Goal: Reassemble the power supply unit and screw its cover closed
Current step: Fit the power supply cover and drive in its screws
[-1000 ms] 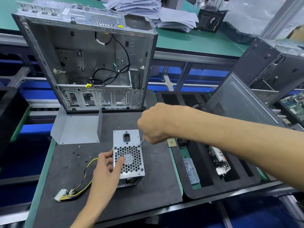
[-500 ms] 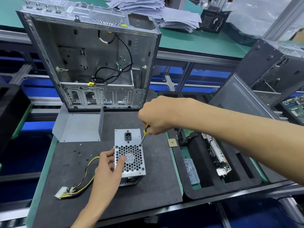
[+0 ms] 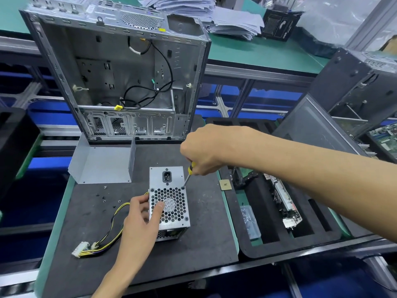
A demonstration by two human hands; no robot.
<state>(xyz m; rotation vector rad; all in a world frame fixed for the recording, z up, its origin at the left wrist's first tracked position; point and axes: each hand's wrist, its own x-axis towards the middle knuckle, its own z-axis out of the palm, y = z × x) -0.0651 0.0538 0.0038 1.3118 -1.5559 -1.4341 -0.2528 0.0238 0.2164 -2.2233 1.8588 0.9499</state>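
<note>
- Sitting near the middle of the dark mat (image 3: 193, 250), the PSU (image 3: 168, 201) lies with its fan grille facing up and its power socket (image 3: 167, 176) toward 12 o'clock.
- Right hand (image 3: 206, 149) is curled round a yellow-handled screwdriver (image 3: 188, 176), gripping it from above — the shaft slants down toward 7 o'clock and its tip meets a screw (image 3: 183, 187) at the grille's upper-right corner.
- Left hand (image 3: 139, 220) steadies the PSU from 9 o'clock: thumb lying on the grille, the other fingers curled against the left side wall, so it holds the box.
- Yellow and black cables (image 3: 111, 229) run out from the PSU's left side, under the left hand, to white plugs (image 3: 80, 250) at 8 o'clock on the mat.
- Loose screws (image 3: 104, 197) are scattered on the mat at 10 o'clock from the PSU, well apart from it.
- A bent grey cover (image 3: 103, 164) sits at 11 o'clock, just beside the open case (image 3: 120, 72), which stands upright at 12 o'clock with black wires inside.
- At 3 o'clock, a small square chip (image 3: 225, 185) rests at the mat's right edge — just beyond it a black foam tray (image 3: 277, 248) holds a card (image 3: 283, 203) and a clear bag (image 3: 250, 220).
- Stacked papers (image 3: 206, 16) lie on the green bench at 1 o'clock, far behind.
</note>
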